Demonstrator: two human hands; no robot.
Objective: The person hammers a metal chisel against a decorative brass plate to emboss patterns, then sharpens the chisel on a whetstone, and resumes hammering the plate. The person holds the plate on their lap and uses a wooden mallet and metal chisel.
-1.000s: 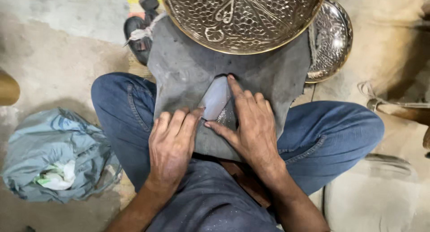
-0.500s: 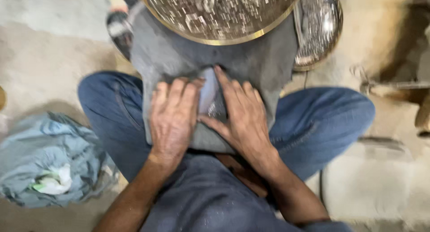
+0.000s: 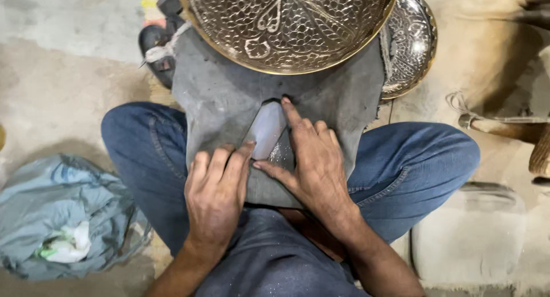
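I sit cross-legged in blue jeans with a grey cloth (image 3: 217, 102) spread over my lap. A slit in the cloth shows a pale smooth block (image 3: 267, 128) underneath. My left hand (image 3: 216, 195) lies flat on the cloth left of the slit, index fingertip at its edge. My right hand (image 3: 312, 154) presses the cloth on the right side, index finger along the slit and thumb below it. A large embossed brass tray (image 3: 286, 25) rests on the far end of the cloth, above both hands.
A second embossed silver-toned plate (image 3: 413, 42) lies behind the tray on the right. A crumpled blue-grey cloth bundle (image 3: 57, 217) sits on the floor at left. A dark sandal (image 3: 154, 42) is at upper left, and a wooden-handled tool (image 3: 504, 126) lies at right.
Both hands shifted on the cloth; my left hand slid back from the slit, leaving more of the pale block exposed. The view moved slightly.
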